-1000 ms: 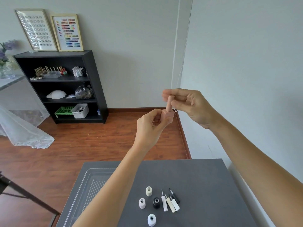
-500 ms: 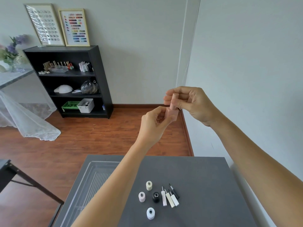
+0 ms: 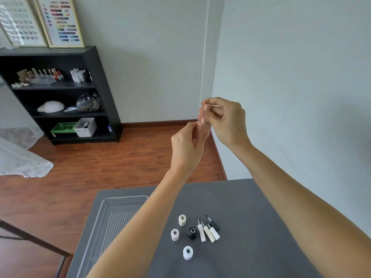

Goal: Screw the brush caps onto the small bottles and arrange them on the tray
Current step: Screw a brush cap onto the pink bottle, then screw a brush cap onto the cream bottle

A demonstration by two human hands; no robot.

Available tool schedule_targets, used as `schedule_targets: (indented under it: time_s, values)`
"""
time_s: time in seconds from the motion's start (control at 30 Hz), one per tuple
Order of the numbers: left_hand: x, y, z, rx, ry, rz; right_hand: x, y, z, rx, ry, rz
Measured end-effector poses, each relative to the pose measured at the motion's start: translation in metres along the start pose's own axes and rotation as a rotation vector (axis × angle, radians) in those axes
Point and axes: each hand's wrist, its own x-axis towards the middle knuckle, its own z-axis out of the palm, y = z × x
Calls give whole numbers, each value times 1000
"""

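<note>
High above the table, my left hand grips a small pink bottle from below. My right hand pinches the pink brush cap that sits on top of that bottle. On the grey table stand several open bottles: cream, pale pink, black and white. Beside them lie several loose brush caps, white, cream and black. A clear plastic tray lies at the table's left, partly hidden by my left forearm.
A grey wall runs close along the table's right side. A black shelf unit with polish bottles, a bag and baskets stands against the far wall. White lace fabric lies on the wooden floor at left. A dark table leg crosses the lower left.
My head has tilted and the view shifted, so the table shows more. Both hands stay together on the pink bottle and cap; my right fingers have shifted their pinch on the cap.
</note>
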Motion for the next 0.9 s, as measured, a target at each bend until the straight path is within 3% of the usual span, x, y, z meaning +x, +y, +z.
schedule_targets:
  time_s: [0.1,0.23,0.33,0.53,0.67,0.9]
  values:
    - [-6,-12,-1,-19,-67,-34,-7,15,-1,42,-46,47]
    - [-24,-48,-3,21,-404,-220,-37,61,-9,80,-191,175]
    - [-49,-89,-2,154,-665,-374,-77,111,-11,-4,-187,268]
    - [-109,-163,-3,418,-900,-649,-154,203,-21,-276,-246,476]
    - [-131,-187,1,468,-984,-726,-178,233,-22,-353,-304,566]
    - [-146,-208,11,433,-965,-785,-192,247,-17,-307,-332,634]
